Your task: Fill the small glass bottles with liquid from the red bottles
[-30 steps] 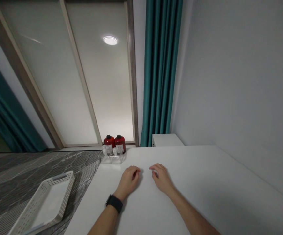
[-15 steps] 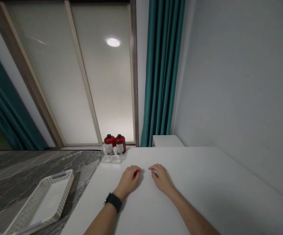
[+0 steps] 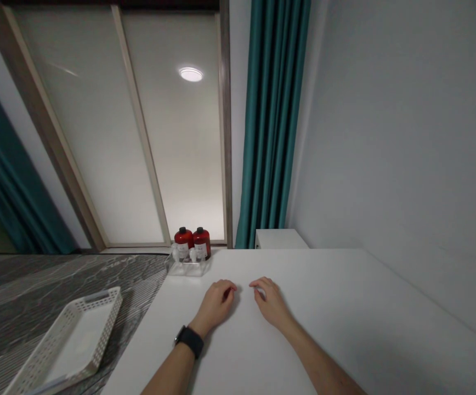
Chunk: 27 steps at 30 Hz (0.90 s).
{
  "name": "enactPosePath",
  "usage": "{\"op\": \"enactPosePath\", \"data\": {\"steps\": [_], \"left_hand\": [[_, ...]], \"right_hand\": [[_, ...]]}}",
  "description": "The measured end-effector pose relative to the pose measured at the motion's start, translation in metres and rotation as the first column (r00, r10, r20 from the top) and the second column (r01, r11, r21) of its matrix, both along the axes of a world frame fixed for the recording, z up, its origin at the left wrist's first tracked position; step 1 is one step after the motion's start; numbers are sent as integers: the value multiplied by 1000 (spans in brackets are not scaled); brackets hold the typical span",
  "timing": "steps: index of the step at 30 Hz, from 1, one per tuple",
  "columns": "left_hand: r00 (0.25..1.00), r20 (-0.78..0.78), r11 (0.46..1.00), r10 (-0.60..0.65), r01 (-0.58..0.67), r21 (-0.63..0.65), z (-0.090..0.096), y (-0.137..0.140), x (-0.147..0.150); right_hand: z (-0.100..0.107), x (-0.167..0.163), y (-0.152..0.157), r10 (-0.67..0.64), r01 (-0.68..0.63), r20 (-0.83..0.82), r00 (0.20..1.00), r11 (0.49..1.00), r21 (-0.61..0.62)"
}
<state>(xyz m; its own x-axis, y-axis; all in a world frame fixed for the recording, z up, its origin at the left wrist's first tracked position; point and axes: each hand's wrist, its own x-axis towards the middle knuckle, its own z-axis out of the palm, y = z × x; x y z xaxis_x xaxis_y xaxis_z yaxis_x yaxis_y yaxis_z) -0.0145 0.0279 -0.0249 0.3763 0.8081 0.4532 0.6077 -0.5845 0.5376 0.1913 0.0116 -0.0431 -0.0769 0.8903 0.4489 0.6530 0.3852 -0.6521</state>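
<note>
My left hand (image 3: 216,300), with a black watch (image 3: 189,341) on its wrist, rests on the white table (image 3: 225,365). Its fingers curl loosely, leaving a hollow between thumb and forefinger, and nothing is held. Facing it across a small gap, my right hand (image 3: 271,302) also lies on the tabletop. There the thumb stands apart from the bent fingers, with nothing between them. Beyond my left hand, at the table's far left corner, a clear tray (image 3: 185,270) holds a red bottle (image 3: 183,239) and a second red bottle (image 3: 202,241), both with black caps. Small white items sit before them.
A white perforated basket (image 3: 52,337) is at the left, below table level, on grey patterned flooring or carpet (image 3: 139,274). Behind the table are a low white cabinet (image 3: 281,239), a teal curtain (image 3: 273,137) and frosted sliding doors (image 3: 180,148). A pale wall (image 3: 406,137) borders the right side.
The camera view has shifted very slightly. Both hands keep their pose and place on the table, and the bottles and basket have not moved.
</note>
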Motion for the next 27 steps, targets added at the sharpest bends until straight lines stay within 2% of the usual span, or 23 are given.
{"op": "enactPosePath", "data": {"steps": [27], "left_hand": [[1000, 15, 1000, 4, -4, 3, -1, 1, 1]], "right_hand": [[1, 0, -1, -6, 6, 9, 1000, 1000, -3]]}}
